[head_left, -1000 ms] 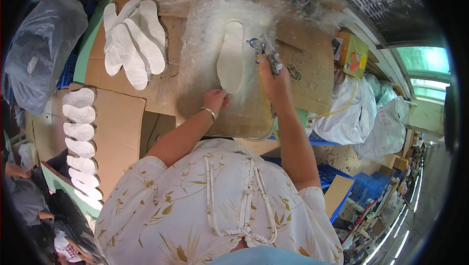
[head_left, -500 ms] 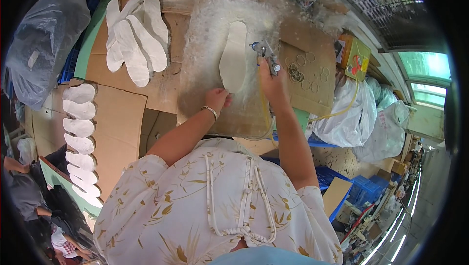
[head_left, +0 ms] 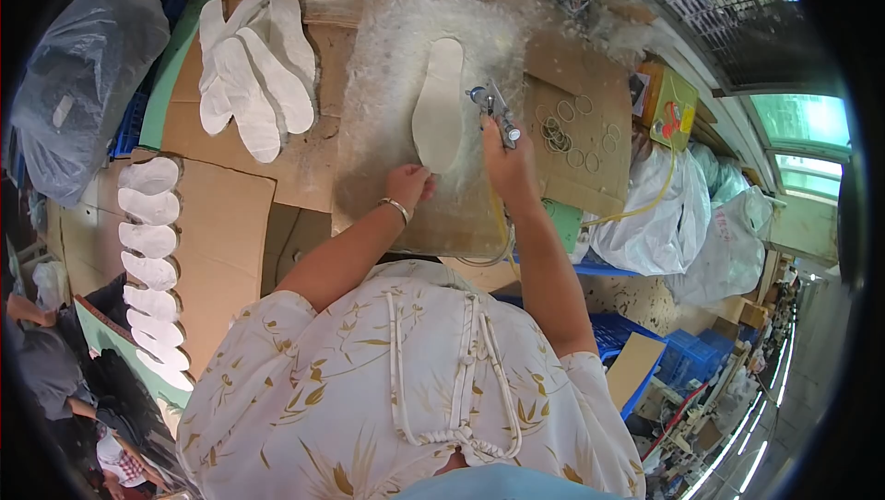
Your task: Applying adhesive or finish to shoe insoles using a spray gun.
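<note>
A cream shoe insole [head_left: 437, 104] lies toe-away on a whitened, residue-crusted board [head_left: 378, 85]. At its heel end is my left hand [head_left: 409, 185], its fingers curled and the fingertips pinching the near edge. My right hand [head_left: 507, 161] is wrapped round a metal spray gun [head_left: 496, 113], held just right of the insole with its nozzle end toward it. A yellowish hose [head_left: 499, 210] runs down from the gun past my right wrist. Part of the gun's handle is hidden by my fingers.
Loose insoles [head_left: 258, 76] are piled on cardboard at the left; several more overlap in a row [head_left: 149, 242] nearer me. Rubber-band-like rings [head_left: 562, 131] lie on cardboard at the right, before white plastic bags [head_left: 650, 214]. Another person [head_left: 55, 376] is at the far lower left.
My right hand and the spray gun have shifted slightly left and nearer me, and the gun has turned a little. My left hand stays at the insole's heel.
</note>
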`<state>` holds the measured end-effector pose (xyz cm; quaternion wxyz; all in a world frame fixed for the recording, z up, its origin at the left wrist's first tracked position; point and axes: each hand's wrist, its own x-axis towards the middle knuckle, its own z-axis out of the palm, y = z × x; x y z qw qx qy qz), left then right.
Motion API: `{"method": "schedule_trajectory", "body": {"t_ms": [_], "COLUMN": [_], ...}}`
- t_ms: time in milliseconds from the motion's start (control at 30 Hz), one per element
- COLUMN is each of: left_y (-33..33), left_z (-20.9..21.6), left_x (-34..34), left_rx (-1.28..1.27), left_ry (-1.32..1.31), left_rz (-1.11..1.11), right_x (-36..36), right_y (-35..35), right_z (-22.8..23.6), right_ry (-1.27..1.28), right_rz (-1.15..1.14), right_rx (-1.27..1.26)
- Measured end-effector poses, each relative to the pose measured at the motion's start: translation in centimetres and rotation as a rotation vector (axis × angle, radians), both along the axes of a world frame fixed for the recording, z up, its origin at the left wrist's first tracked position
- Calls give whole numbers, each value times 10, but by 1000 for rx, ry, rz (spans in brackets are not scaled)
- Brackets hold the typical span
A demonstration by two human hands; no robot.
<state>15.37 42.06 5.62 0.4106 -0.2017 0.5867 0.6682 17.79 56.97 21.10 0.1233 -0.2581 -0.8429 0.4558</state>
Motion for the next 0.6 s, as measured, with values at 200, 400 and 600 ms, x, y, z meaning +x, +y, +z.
{"method": "schedule_trajectory", "body": {"t_ms": [200, 400, 600], "left_y": [0, -2, -1], "left_z": [0, -5, 4], "left_x": [2, 4, 4], "left_rx": [5, 5, 11], "left_ry": [3, 47, 15], "left_rz": [7, -23, 29], "right_x": [8, 16, 23], "right_y": [-4, -6, -5], "right_z": [-6, -8, -13], "right_ry": [-62, -71, -118], "right_rz": [3, 41, 15], "right_rx": [31, 39, 12]}}
